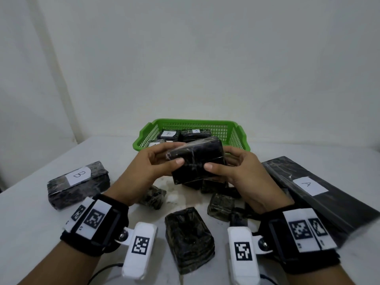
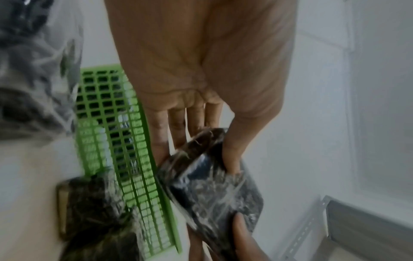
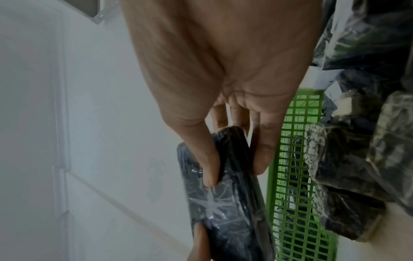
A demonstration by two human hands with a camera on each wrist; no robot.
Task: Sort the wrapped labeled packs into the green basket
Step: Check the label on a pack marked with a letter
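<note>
Both hands hold one black plastic-wrapped pack [image 1: 197, 161] up above the table, just in front of the green basket [image 1: 236, 130]. My left hand [image 1: 162, 159] pinches its left end, thumb on the near face. My right hand [image 1: 226, 167] grips its right end the same way. No label shows on the face turned to me. The left wrist view shows the same pack [image 2: 214, 187] under my left hand [image 2: 201, 141], and the right wrist view shows the pack [image 3: 225, 199] under my right hand [image 3: 232, 150]. Inside the basket lie packs marked B [image 1: 167, 134] and A [image 1: 195, 133].
A pack labelled B [image 1: 78, 184] lies on the table at left. A long flat pack labelled A [image 1: 316, 190] lies at right. Several wrapped packs with no label showing [image 1: 189, 237] sit under and in front of my hands. A white wall stands behind the basket.
</note>
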